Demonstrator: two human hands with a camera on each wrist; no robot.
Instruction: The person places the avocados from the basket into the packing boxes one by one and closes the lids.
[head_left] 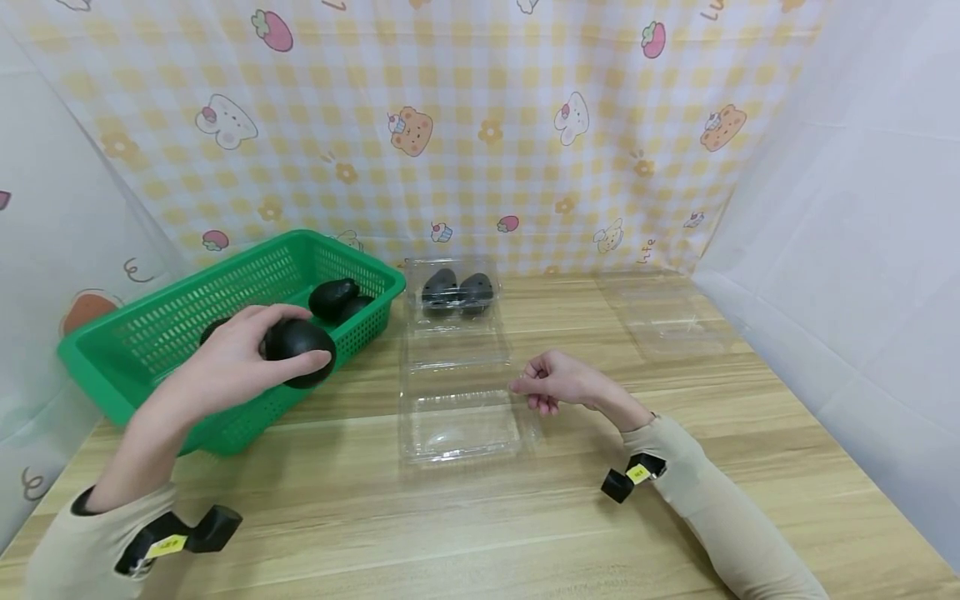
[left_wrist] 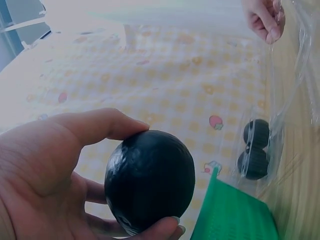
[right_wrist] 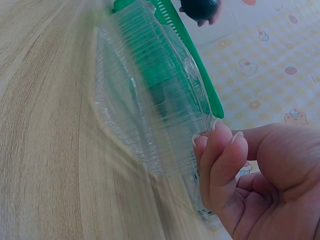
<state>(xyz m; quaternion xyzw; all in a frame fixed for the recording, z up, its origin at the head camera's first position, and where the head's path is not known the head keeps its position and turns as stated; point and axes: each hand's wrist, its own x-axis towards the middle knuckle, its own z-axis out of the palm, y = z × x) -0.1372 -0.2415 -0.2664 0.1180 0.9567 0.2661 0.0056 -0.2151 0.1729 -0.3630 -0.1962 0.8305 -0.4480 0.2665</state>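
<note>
My left hand (head_left: 228, 362) grips a dark avocado (head_left: 303, 354), raised over the near side of the green basket (head_left: 382, 321). In the left wrist view the thumb and fingers wrap around this avocado (left_wrist: 150, 180). More dark avocados (head_left: 330, 298) lie inside the basket. At the middle of the table, my right hand (head_left: 562, 383) pinches the right edge of a clear plastic clamshell box (head_left: 465, 429), whose lid stands open. The right wrist view shows the thumb and fingertips (right_wrist: 235, 150) at the rim of this clear box (right_wrist: 125, 100), with nothing visible inside.
Behind the open box stands another clear box (head_left: 491, 265) with two dark avocados (head_left: 476, 293) in it. Further clear plastic packaging (head_left: 660, 312) lies at the back right. A patterned curtain (head_left: 487, 133) hangs along the table's back edge, with white cloth on both sides.
</note>
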